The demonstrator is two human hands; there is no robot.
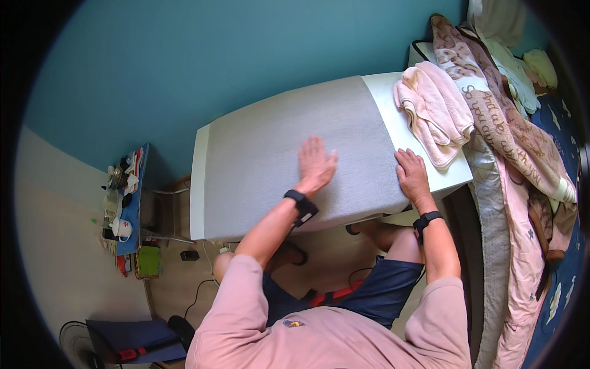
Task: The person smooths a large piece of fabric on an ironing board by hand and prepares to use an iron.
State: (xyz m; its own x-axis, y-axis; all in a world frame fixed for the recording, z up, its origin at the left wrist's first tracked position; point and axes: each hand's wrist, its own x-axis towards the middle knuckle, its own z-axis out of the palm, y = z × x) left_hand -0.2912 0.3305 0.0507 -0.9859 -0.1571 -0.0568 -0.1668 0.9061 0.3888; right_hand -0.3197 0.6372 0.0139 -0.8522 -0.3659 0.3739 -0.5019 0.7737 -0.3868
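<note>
A light grey cloth (272,138) lies spread over a white table (199,184), with its front part hanging over the near edge. My left hand (317,163) is stretched out palm down over the middle of the cloth, thumb apart and nothing held. Whether the palm presses on the fabric is hard to tell. At the cloth's right border, near the front of the table, rests my right hand (411,173), palm down with nothing in it. Beyond it, a folded pink towel (435,110) sits on the table's bare right end.
A bed with a grey quilted mattress side (488,203) and a brown lettered blanket (502,120) adjoins the right. On the left, a small blue table (131,207) bears a white mug (121,228) and clutter. A fan (80,343) stands lower left. Behind is a teal wall (230,55).
</note>
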